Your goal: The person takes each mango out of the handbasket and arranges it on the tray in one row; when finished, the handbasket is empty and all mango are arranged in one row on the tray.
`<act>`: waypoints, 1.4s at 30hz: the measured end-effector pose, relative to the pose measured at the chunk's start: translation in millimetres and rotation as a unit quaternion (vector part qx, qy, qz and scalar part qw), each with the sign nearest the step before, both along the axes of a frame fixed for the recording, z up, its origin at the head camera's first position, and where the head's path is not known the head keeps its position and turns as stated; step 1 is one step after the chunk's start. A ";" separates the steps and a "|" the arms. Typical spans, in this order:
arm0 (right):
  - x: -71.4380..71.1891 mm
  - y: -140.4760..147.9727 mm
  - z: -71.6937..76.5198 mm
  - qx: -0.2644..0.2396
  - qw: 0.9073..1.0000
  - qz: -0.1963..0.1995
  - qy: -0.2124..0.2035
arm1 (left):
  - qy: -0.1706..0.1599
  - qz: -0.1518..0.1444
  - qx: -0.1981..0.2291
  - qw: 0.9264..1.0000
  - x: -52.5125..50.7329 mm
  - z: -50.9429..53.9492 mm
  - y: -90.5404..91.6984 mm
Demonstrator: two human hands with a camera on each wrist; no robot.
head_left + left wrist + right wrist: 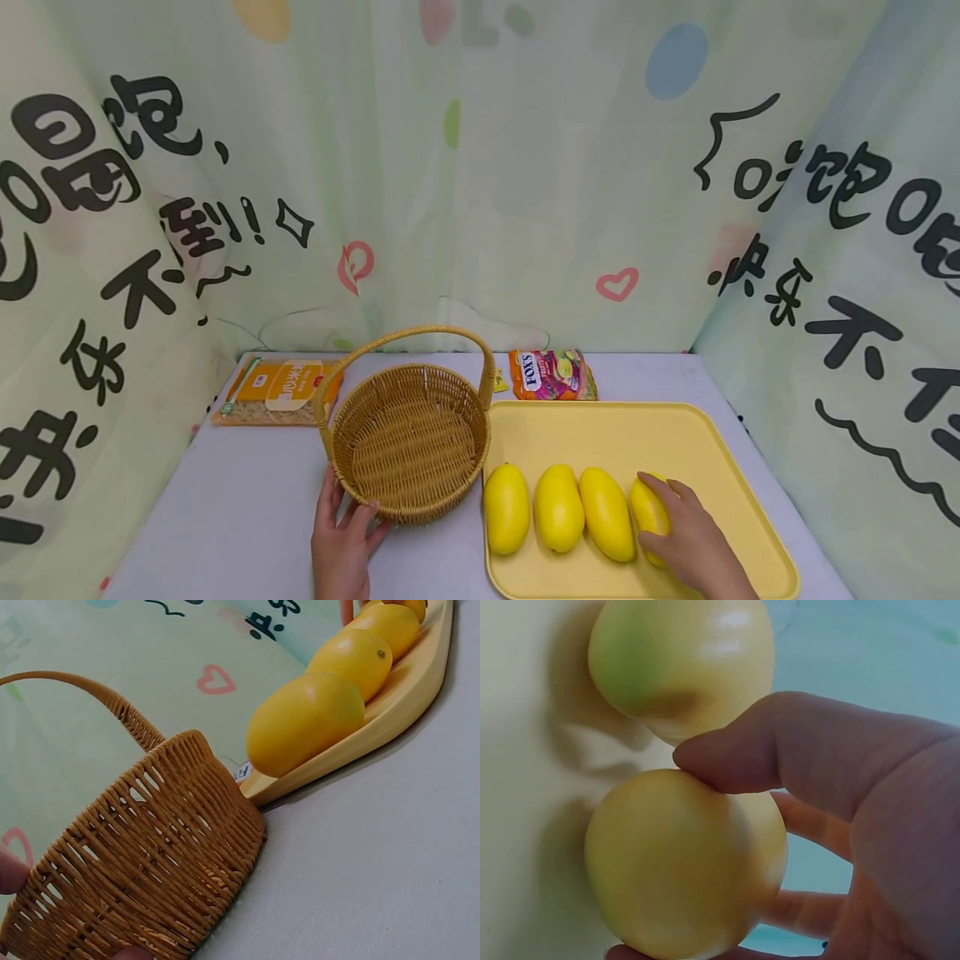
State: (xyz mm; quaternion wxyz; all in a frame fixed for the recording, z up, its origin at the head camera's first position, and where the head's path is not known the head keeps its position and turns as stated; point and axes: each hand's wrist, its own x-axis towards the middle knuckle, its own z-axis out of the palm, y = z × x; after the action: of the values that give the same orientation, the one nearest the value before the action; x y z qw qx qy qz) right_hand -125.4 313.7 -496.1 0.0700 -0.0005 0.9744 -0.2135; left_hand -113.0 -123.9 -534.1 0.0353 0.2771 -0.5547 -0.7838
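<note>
A brown wicker basket (411,450) with a tall arched handle stands left of a yellow tray (600,433). At its near-left side my left hand (341,533) holds the rim, thumb toward the front; in the left wrist view only fingertips show against the weave (150,847). Several yellow mangoes lie in a row on the tray, the leftmost mango (507,508) closest to the basket. My right hand (693,533) grips the rightmost mango (649,508). In the right wrist view, thumb and fingers curl round this mango (675,862), beside a neighbouring mango (682,660).
An orange bag of grain (277,392) lies behind the basket on the left. A purple-and-orange candy bag (552,375) sits behind the tray, near a small yellow packet (500,382). Printed curtains (525,208) enclose the white table (247,517) at the back and sides.
</note>
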 end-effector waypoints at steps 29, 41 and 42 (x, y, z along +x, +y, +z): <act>2.7 -3.4 1.9 0.008 1.000 -0.010 -0.027 | -0.005 -0.005 -0.004 1.000 1.4 4.2 1.1; 16.7 -7.0 19.2 0.017 0.998 -0.047 -0.037 | -0.002 -0.006 -0.002 1.000 2.4 3.5 0.4; 18.1 -8.3 20.7 0.014 0.998 -0.048 -0.034 | -0.002 -0.005 -0.002 1.000 2.3 3.6 0.1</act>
State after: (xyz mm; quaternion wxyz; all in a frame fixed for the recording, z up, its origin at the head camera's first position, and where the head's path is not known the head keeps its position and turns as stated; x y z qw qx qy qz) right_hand -107.2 305.5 -475.4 0.0924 0.0545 0.9734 -0.2024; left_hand -110.6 -123.9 -530.5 0.0308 0.2757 -0.5578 -0.7822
